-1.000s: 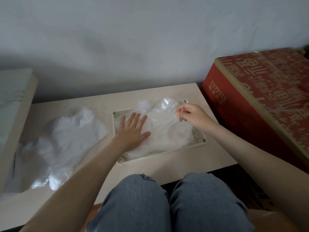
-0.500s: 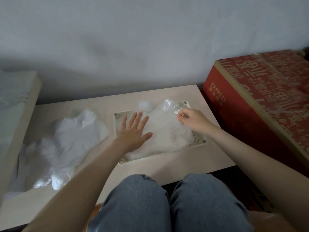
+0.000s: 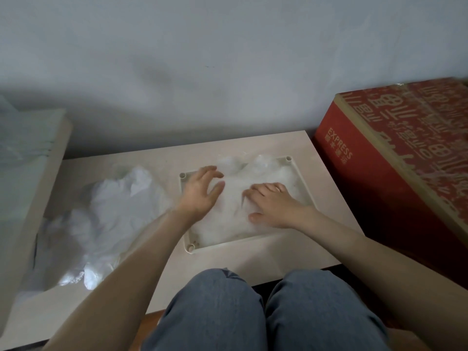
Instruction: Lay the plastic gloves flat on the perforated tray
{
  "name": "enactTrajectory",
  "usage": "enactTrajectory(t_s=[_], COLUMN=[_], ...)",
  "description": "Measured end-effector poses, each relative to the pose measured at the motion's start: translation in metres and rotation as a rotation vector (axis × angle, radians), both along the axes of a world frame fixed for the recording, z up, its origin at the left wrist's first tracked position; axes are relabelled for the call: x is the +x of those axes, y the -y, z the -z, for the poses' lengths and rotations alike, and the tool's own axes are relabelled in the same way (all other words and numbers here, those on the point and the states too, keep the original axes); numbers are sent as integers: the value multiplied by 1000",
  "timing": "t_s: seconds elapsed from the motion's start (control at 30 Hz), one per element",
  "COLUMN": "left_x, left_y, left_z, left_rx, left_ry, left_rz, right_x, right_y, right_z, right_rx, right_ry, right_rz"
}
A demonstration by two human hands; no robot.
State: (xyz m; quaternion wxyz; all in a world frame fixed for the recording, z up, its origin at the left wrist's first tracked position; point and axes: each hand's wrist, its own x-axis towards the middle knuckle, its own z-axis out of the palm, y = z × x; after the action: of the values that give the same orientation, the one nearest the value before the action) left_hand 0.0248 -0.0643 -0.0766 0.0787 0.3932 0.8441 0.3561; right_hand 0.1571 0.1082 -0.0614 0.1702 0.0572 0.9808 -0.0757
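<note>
Right hand (image 3: pixel 276 206) palm-down, fingers spread, pressing the plastic gloves (image 3: pixel 233 198) into the perforated tray (image 3: pixel 288 158); left hand (image 3: pixel 200 193) just beside it over the tray's left end, fingers loosely curved, gripping nothing. Gloves directly under both palms, long axis left to right along the tray, far edge bunched beyond the fingertips and nearer the left hand, so probably a smoothing push away from the body next. Further out, loose glove pile (image 3: pixel 101 219) at left on the pale table (image 3: pixel 253 257), red carton (image 3: pixel 379 173) at right, grey wall (image 3: pixel 228 59) behind.
</note>
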Motion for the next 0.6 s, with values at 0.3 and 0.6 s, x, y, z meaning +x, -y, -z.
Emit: enactTrajectory(t_s=[0.3,0.6], left_x=[-18,-24], left_y=[62,102], left_z=[-7,-1], left_rx=[-671,-680], left_ry=[-187,-14], left_rz=[-412,-450], right_x=[-37,-62], right_y=[37,68], right_z=[-22,-27], right_rx=[-71,-128], right_ry=[-166,-153], right_rz=[-31,-60])
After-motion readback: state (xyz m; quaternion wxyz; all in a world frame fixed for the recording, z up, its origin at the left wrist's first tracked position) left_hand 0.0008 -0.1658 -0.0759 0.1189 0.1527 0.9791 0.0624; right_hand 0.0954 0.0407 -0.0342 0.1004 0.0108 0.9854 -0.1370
